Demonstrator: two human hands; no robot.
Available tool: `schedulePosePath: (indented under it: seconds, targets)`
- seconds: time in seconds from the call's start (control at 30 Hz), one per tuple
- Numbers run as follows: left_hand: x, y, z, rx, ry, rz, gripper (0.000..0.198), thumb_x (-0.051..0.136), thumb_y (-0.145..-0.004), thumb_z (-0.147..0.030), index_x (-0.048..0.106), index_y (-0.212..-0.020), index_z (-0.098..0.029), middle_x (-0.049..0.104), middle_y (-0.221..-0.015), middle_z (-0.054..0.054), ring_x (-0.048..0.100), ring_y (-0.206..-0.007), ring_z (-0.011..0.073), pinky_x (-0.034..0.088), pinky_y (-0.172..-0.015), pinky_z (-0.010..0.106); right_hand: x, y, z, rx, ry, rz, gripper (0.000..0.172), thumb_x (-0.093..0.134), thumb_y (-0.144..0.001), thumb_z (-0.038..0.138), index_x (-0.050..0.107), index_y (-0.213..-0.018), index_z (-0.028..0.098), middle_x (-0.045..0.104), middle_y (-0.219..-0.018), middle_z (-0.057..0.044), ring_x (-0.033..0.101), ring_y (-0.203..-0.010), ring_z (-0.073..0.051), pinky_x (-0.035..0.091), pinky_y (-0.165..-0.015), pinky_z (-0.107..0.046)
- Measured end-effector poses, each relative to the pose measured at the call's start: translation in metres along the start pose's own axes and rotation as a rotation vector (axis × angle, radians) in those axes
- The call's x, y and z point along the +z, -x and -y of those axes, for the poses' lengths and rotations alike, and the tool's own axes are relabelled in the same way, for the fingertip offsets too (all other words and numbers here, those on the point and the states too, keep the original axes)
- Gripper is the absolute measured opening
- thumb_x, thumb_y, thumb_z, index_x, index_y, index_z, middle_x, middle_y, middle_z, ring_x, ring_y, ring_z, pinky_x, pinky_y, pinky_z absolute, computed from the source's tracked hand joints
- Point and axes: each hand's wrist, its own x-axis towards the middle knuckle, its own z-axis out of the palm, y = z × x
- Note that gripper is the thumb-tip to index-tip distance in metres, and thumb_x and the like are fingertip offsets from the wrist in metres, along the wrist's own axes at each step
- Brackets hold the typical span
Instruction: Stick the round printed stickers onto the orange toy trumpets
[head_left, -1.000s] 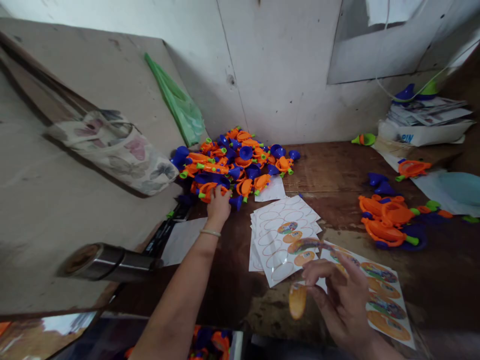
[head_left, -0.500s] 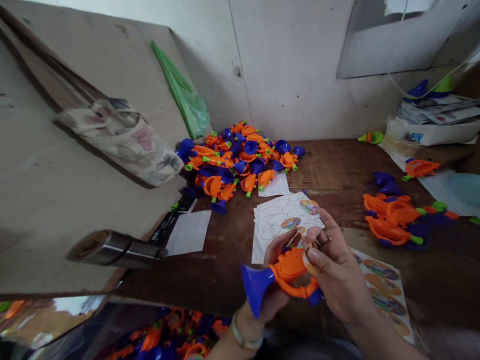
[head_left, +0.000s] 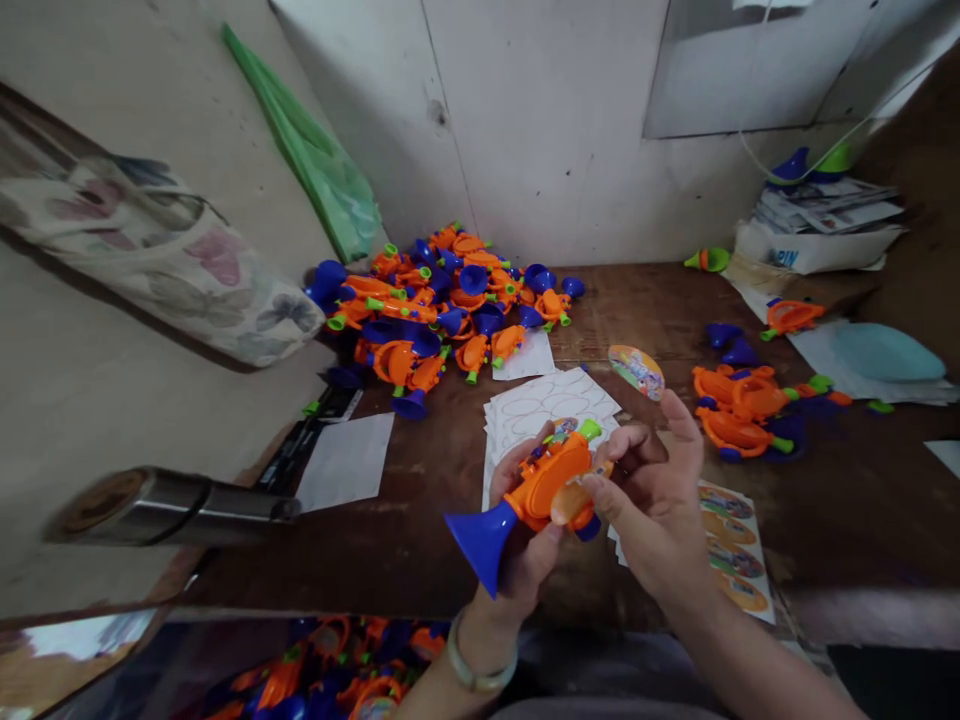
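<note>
My left hand (head_left: 521,545) grips an orange toy trumpet (head_left: 529,495) with a blue bell and green mouthpiece, held above the table's front edge. My right hand (head_left: 652,500) is closed at the toy's side, thumb pressing an oval orange sticker (head_left: 571,500) onto its body. A second colourful oval sticker (head_left: 636,368) hangs from one raised finger of that hand. Under the hands lie white backing sheets with peeled ovals (head_left: 551,400) and a sheet with several printed stickers (head_left: 731,555).
A heap of orange and blue toy trumpets (head_left: 442,305) fills the back left corner of the wooden table (head_left: 660,320). More trumpets (head_left: 739,410) lie at right. Stacked papers (head_left: 817,225) sit far right. A metal cylinder (head_left: 165,505) juts from the left; a bin of toys (head_left: 330,670) is below.
My left hand came back from the heap with a trumpet. The right hand joined it and now presses the orange sticker on the toy, which has tilted up; another sticker hangs from a finger.
</note>
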Motion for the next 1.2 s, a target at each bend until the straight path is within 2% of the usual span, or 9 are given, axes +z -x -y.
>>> schedulePosePath:
  seconds: [0.17,0.3,0.5,0.6,0.77,0.93,1.07,1.2]
  targets:
    - [0.005,0.0,-0.002,0.069,-0.023,0.07,0.062,0.103,-0.071,-0.042,0.073,-0.124,-0.035,0.067,-0.156,0.01,0.064,-0.145,0.0373,0.053,-0.12,0.053,0.004,0.005,0.004,0.01,-0.035,-0.018,0.09,0.074,-0.091,0.006,0.041,-0.16,0.052,0.06,-0.102,0.004,0.063,-0.09,-0.013,0.063,-0.078,-0.02]
    - [0.0,0.001,0.003,0.076,-0.056,0.047,0.065,0.102,-0.071,-0.045,0.072,-0.127,-0.032,0.066,-0.155,0.012,0.063,-0.146,0.0389,0.051,-0.121,0.053,0.006,0.005,0.002,0.014,-0.024,-0.039,0.089,0.074,-0.09,0.006,0.042,-0.159,0.051,0.059,-0.101,0.004,0.063,-0.09,-0.012,0.063,-0.079,-0.02]
    - [-0.004,0.003,0.009,0.06,-0.072,0.012,0.065,0.101,-0.072,-0.045,0.07,-0.128,-0.031,0.063,-0.158,0.012,0.057,-0.15,0.0397,0.046,-0.125,0.056,0.005,0.006,0.002,-0.021,0.086,-0.053,0.084,0.073,-0.095,0.015,0.036,-0.163,0.048,0.059,-0.1,0.003,0.063,-0.088,-0.015,0.064,-0.077,-0.025]
    - [-0.002,0.003,0.008,0.046,-0.064,-0.014,0.065,0.101,-0.07,-0.045,0.07,-0.126,-0.031,0.065,-0.156,0.012,0.057,-0.15,0.0403,0.044,-0.127,0.058,0.001,0.006,0.002,-0.013,0.116,-0.023,0.083,0.074,-0.098,0.019,0.034,-0.163,0.05,0.06,-0.1,0.003,0.066,-0.087,-0.015,0.065,-0.075,-0.026]
    - [0.001,0.004,0.005,0.019,-0.073,-0.042,0.059,0.1,-0.074,-0.042,0.071,-0.125,-0.03,0.066,-0.154,0.012,0.059,-0.149,0.0401,0.044,-0.127,0.058,-0.002,0.006,0.003,-0.015,0.127,-0.012,0.078,0.077,-0.101,0.031,0.035,-0.163,0.051,0.062,-0.1,0.002,0.067,-0.088,-0.017,0.067,-0.075,-0.027]
    - [0.005,0.003,0.003,0.027,-0.084,-0.04,0.053,0.097,-0.078,-0.047,0.071,-0.121,-0.029,0.069,-0.15,0.013,0.065,-0.141,0.0378,0.047,-0.124,0.057,0.003,0.007,0.003,0.011,0.052,-0.055,0.082,0.077,-0.096,0.017,0.04,-0.159,0.053,0.061,-0.1,0.005,0.065,-0.088,-0.012,0.063,-0.078,-0.021]
    - [0.008,0.002,0.003,0.016,-0.091,-0.075,0.054,0.097,-0.076,-0.051,0.071,-0.118,-0.028,0.074,-0.141,0.013,0.067,-0.138,0.0386,0.047,-0.124,0.058,0.003,0.008,0.002,-0.005,0.073,-0.061,0.083,0.075,-0.095,0.013,0.039,-0.161,0.048,0.061,-0.1,0.004,0.065,-0.088,-0.014,0.063,-0.076,-0.023]
    - [0.009,0.003,0.002,0.034,-0.065,-0.067,0.048,0.095,-0.079,-0.047,0.073,-0.117,-0.028,0.072,-0.146,0.012,0.067,-0.14,0.0386,0.048,-0.124,0.058,0.001,0.006,0.0,-0.11,0.13,-0.035,0.082,0.069,-0.098,0.009,0.036,-0.161,0.049,0.063,-0.099,0.004,0.067,-0.087,-0.014,0.064,-0.074,-0.024]
